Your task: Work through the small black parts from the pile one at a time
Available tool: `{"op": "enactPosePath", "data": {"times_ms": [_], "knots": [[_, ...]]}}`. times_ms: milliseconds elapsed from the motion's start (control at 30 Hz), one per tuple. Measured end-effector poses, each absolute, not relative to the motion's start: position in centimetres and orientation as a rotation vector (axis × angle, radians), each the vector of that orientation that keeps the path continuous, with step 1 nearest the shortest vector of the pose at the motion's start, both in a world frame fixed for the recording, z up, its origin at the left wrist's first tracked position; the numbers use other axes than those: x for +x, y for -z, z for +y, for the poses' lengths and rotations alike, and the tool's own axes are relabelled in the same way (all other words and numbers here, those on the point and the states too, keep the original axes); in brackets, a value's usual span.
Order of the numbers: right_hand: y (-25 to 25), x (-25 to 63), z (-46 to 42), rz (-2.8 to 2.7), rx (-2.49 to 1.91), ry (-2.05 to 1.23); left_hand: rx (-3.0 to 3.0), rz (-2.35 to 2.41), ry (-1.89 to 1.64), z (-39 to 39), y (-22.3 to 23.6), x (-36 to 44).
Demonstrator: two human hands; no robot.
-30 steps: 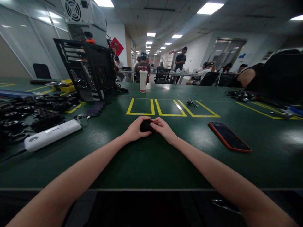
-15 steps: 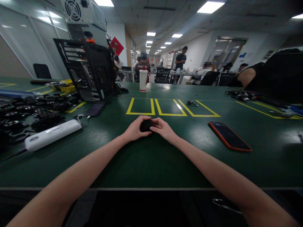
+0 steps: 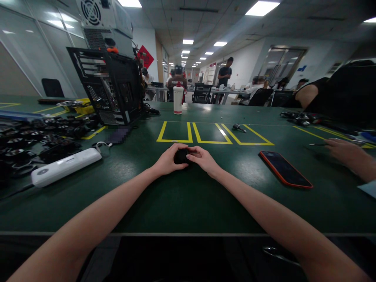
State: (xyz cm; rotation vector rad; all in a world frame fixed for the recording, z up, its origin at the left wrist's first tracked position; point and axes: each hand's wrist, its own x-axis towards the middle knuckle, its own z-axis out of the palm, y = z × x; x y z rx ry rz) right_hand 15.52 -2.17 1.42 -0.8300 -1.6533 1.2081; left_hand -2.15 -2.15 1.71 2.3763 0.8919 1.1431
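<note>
your hands are in the middle of working on a small black piece [image 3: 181,156], which sits between them just above or on the worktop [image 3: 182,207]; you cannot tell from this view whether it touches the surface. your left hand [image 3: 169,159] wraps it from the left, fingers curled over the far side and thumb along the near side, opened only as wide as the piece. your right hand [image 3: 203,161] meets it at the right edge, its fingers and thumb drawn together in what looks like a pinch. so, as a judgement, the picking up is done and the handling is under way, while setting the piece down is not yet done; how much work is left on it does not show, since your fingers hide most of it. just beyond your hands lie the yellow tape outlines [image 3: 174,141], and a small dark part with a metallic stem [image 3: 239,128] rests inside the rightmost of the three. a phone [image 3: 284,169] with an orange edge lies to your right, and a white power strip [image 3: 66,166] to your left, both well apart from your hands.
</note>
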Motion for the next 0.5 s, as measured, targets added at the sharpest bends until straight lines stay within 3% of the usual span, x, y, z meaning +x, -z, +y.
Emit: {"op": "enactPosePath", "data": {"times_ms": [500], "knots": [[-1.27,15.35,-1.91,-1.639,-0.893,-1.130,2.400,0.836,-1.133,-2.28,-1.77,-2.17]]}}
